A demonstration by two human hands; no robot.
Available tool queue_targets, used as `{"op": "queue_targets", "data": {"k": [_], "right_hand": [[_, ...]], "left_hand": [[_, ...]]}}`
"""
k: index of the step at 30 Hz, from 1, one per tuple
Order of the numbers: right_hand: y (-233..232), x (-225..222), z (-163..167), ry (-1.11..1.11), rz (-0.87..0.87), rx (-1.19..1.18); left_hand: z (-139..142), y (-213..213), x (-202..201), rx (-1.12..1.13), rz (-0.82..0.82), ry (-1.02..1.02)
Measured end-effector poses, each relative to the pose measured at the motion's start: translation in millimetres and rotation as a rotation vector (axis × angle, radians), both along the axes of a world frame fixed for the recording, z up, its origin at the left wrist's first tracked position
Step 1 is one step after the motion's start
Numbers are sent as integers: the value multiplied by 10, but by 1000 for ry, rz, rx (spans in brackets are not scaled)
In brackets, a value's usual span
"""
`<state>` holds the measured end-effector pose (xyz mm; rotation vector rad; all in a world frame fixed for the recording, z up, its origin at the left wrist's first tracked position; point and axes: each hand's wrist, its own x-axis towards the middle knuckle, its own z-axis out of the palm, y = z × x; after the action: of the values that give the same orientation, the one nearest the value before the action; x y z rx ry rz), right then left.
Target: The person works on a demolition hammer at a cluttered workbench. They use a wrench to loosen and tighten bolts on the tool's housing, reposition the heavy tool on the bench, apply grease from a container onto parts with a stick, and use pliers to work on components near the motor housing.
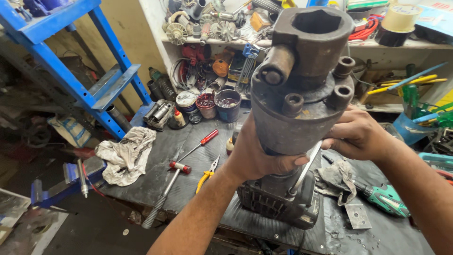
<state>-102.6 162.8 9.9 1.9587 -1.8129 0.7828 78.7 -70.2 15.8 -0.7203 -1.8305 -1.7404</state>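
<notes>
At the centre of the frame a heavy, greasy demolition-hammer body (297, 113) stands upright on the dark workbench (188, 146), its hexagonal tool socket facing the camera. The left hand (257, 158) is wrapped around the lower barrel, gripping it, and the right hand (356, 134) is closed on the barrel's right side. A bright steel hex key (304, 170) runs down between the hands into the lower housing. Judging by the empty screw holes around the flange, the machine looks partly taken apart, with the barrel and housing not yet separated.

Left of the hands lie a hammer (167, 189), yellow-handled pliers (206, 175), a red-handled screwdriver (200, 143) and a crumpled rag (126, 153). A green power tool (387, 198) lies at lower right. Cluttered shelves (217, 42) fill the top, a blue ladder (85, 61) the upper left.
</notes>
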Motion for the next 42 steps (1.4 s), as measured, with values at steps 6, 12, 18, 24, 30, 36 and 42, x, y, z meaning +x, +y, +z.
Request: {"op": "queue_targets", "data": {"k": [6,12,18,24,30,36,42], "right_hand": [[-17,-34,-45,-21,17,14],[8,53,-36,124,5,-104],[238,369,-99,93,-203,-119],[368,682,-71,52,-329,-113],[365,793,16,70,-477,-63],[315,991,16,146,-573,-124],[296,1249,-66,31,-718,-116]], "left_hand": [[9,10,13,-15,27,-7],[-4,17,9,1,19,4],[-5,28,20,40,-15,-26],[-11,40,-34,67,-42,-3],[-31,-8,-148,95,-143,-53],[70,-90,-188,119,-144,-52],[168,-189,-135,171,-231,-66]]}}
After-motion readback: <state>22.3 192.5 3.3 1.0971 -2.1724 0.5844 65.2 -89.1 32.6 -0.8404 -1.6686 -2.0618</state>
